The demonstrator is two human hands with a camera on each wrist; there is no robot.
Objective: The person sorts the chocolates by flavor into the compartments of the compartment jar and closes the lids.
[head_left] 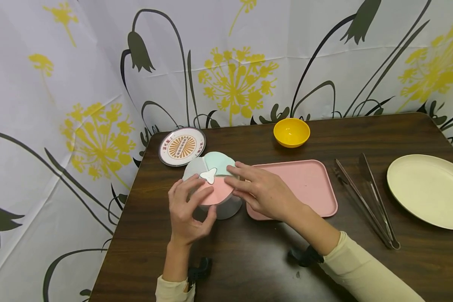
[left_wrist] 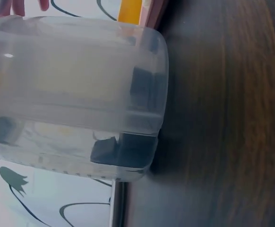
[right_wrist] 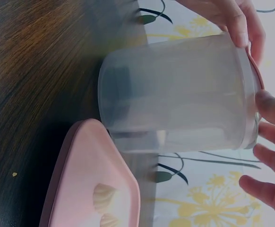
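A round translucent canister stands upright on the table. Its lid has pink, mint and grey sections around a white three-lobed knob. My left hand grips the lid's left and front edge, fingers bent over the top and thumb at the rim. From the right, my right hand touches the lid's edge with spread, fairly straight fingers. Dark patches show low through the canister wall; I cannot tell what they are. Beside it lies a pink tray, holding pale ridged pieces in the right wrist view.
A patterned plate lies at the back left and a yellow bowl at the back. Metal tongs and a cream plate are to the right. A floral cloth hangs behind the table.
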